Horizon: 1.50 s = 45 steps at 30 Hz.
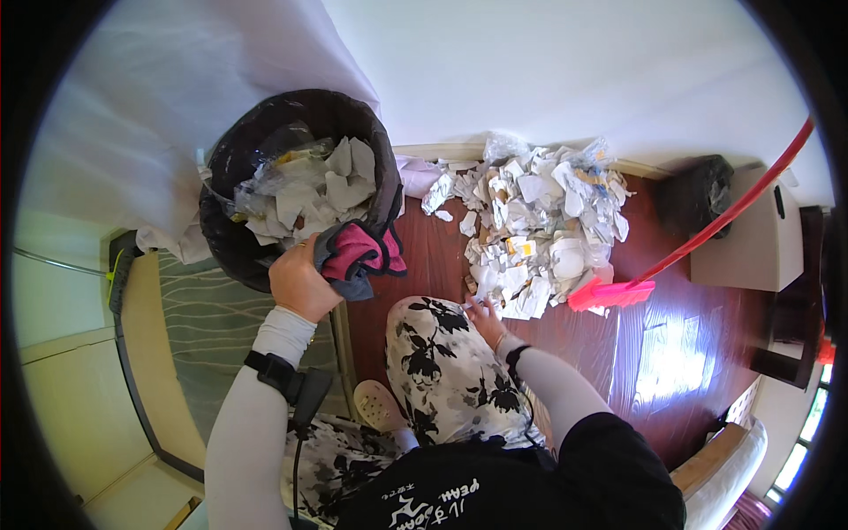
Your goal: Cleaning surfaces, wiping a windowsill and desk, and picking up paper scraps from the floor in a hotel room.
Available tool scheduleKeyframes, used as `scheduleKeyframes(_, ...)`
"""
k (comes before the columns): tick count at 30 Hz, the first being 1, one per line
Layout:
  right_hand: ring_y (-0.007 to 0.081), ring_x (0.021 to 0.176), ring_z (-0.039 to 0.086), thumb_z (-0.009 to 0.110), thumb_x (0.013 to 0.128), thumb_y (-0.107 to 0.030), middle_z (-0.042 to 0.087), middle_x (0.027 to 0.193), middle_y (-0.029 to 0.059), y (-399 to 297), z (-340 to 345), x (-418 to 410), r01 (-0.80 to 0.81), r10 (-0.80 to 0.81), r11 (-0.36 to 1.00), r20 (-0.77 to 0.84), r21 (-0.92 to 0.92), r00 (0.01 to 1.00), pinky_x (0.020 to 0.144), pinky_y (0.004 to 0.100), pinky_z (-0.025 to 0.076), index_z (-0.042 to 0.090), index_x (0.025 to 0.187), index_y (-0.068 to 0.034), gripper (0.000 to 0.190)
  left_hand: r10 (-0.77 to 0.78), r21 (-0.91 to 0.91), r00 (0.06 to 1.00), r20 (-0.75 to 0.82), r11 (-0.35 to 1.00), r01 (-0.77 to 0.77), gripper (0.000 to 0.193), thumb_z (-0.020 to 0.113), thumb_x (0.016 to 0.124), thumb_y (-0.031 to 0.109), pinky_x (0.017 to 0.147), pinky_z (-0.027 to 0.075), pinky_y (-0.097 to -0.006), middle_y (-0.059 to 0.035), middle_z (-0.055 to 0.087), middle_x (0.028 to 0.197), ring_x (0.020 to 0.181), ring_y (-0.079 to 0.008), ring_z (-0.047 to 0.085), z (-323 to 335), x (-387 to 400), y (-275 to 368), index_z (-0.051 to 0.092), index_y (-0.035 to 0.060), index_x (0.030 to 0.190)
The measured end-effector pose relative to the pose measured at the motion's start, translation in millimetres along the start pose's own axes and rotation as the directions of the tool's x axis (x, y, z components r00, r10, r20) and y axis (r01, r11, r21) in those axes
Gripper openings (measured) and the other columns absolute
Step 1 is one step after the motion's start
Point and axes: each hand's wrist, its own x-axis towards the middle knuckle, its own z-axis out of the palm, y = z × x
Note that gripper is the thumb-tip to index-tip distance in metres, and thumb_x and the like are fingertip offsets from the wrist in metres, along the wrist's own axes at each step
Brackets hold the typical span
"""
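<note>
My left hand (303, 281) grips a pink and grey cloth (358, 255) at the near rim of a bin with a black liner (228, 248). Torn white paper and clear plastic (291, 199) lie inside the bin. Beside my raised knee, my right hand (487, 320) is at the near left edge of a large heap of torn paper and plastic scraps (530, 225) on the wooden floor. Its fingers are partly spread; whether they touch a scrap I cannot tell. The pink broom head (611, 293) rests against the heap's near right side.
The broom's red handle (729, 209) slants up to the right. Behind it stand a black bag (695, 192) and a white box (748, 245) against the wall. A green patterned mat (245, 324) lies at left, with another brush (121, 271) beyond it.
</note>
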Motion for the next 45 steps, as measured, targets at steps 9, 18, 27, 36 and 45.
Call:
scheduleKeyframes(9,0.0361,0.143,0.012,0.056,0.085,-0.026,0.017,0.156,0.0066,192,-47,119,-0.290,0.297,0.943,0.020,-0.162,0.955,0.104,0.0697,0.021,0.059,0.122,-0.021,0.038,-0.009,0.000,1.000,0.026,1.000,0.009,0.057,0.081,0.057,0.041,0.062,0.050,-0.0392,-0.0111,0.062,0.073,0.069,-0.0309,0.063,16,10,2,0.062,0.0062,0.097)
scheduleKeyframes(18,0.0361,0.107,0.060,0.061,0.077,-0.005,0.045,0.137,0.0157,251,-50,152,-0.761,0.705,0.617,0.289,0.199,0.647,0.089,0.0434,0.050,0.029,0.144,-0.026,0.077,0.019,-0.050,1.000,0.020,0.999,-0.018,0.064,0.082,0.053,0.047,0.060,0.050,-0.0383,-0.0102,0.062,0.074,0.067,-0.0298,0.063,17,15,5,0.061,0.0062,0.097)
scheduleKeyframes(27,0.0331,0.095,0.066,0.065,0.068,-0.010,0.069,0.100,0.0172,250,-86,106,-0.561,0.801,0.501,-0.108,0.659,0.588,0.083,0.0387,0.051,0.064,0.116,-0.012,0.048,0.003,0.004,1.000,0.029,1.000,-0.003,0.076,0.082,0.050,0.055,0.063,0.050,-0.0381,-0.0108,0.062,0.076,0.069,-0.0296,0.063,14,4,-4,0.061,0.0031,0.101)
scheduleKeyframes(36,0.0108,0.087,0.063,0.072,0.074,-0.004,0.069,0.099,0.0059,211,-263,94,-0.072,0.840,0.239,-0.169,0.968,0.515,0.078,0.0272,0.050,0.062,0.113,0.001,0.041,-0.031,0.003,0.998,0.049,1.000,0.031,0.075,0.082,0.052,0.054,0.063,0.050,-0.0396,-0.0121,0.063,0.075,0.070,-0.0308,0.063,4,3,-14,0.063,0.0017,0.102)
scheduleKeyframes(45,0.0113,0.089,0.063,0.069,0.078,0.000,0.069,0.100,0.0054,71,-438,262,0.503,0.753,0.386,-0.579,0.773,0.312,0.079,0.0285,0.052,0.061,0.115,-0.006,0.038,-0.088,0.081,0.991,0.103,0.993,0.080,0.082,0.078,0.053,0.060,0.066,0.052,-0.0400,-0.0144,0.065,0.078,0.073,-0.0312,0.065,4,-4,-38,0.063,-0.0019,0.106)
